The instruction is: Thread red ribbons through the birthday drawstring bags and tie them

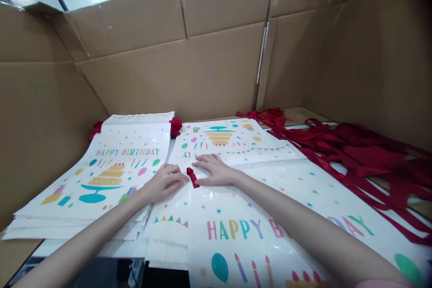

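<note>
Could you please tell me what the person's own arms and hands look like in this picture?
The left hand and right hand wear no gloves, and no watch or bracelet shows. Both slender forearms are bare; a sliver of pink, probably a sleeve, shows by the right arm.

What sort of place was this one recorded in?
Possibly a small assembly or packing workstation: tall cardboard walls stand around it, printed "Happy Birthday" sheets lie in a stack on the left, and a heap of red ribbon strips lies on the right.
</note>
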Demonstrator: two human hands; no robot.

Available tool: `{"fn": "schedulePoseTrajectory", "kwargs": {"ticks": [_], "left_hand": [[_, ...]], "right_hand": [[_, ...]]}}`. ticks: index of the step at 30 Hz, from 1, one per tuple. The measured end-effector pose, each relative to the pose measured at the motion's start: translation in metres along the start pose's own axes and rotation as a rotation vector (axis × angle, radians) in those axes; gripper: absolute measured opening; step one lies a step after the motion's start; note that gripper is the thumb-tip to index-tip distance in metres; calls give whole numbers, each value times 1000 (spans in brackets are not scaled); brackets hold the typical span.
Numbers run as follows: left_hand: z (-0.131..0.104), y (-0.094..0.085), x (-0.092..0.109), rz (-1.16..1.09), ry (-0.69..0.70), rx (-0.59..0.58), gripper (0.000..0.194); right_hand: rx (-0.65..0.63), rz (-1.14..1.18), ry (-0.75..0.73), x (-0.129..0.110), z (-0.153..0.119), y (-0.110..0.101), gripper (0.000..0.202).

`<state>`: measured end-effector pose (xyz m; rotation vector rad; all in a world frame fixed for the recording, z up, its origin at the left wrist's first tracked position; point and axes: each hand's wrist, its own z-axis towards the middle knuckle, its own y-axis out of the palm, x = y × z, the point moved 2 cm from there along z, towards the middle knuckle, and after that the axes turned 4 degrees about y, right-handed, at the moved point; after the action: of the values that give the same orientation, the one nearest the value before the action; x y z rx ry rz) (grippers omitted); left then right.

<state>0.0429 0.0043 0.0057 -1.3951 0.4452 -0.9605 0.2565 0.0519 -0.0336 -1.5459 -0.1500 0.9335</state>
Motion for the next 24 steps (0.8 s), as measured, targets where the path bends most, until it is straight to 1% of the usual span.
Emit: {"fn": "schedulePoseTrajectory", "kwargs": {"ticks": [2,4,10,14,20,24], "left_hand": [[-6,3,8,7,25,-25,32],[-9,7,12,29,35,-24,34],[-7,17,10,183,59,30,34],[-3,16,10,235,69,22,34],[-1,14,13,279,64,53,35],[-1,15,17,396,61,18,33]], "right_hand": [[-13,-5,11,-1,0,0,70],[-14,-10,10,-1,0,0,70],[-38,-33,32,-3,1,0,69],[-50,-38,35,-6,1,-1,69],[-58,-52,37,-6,0,-1,68],[-49,-54,47,-6,0,-2,68]]}}
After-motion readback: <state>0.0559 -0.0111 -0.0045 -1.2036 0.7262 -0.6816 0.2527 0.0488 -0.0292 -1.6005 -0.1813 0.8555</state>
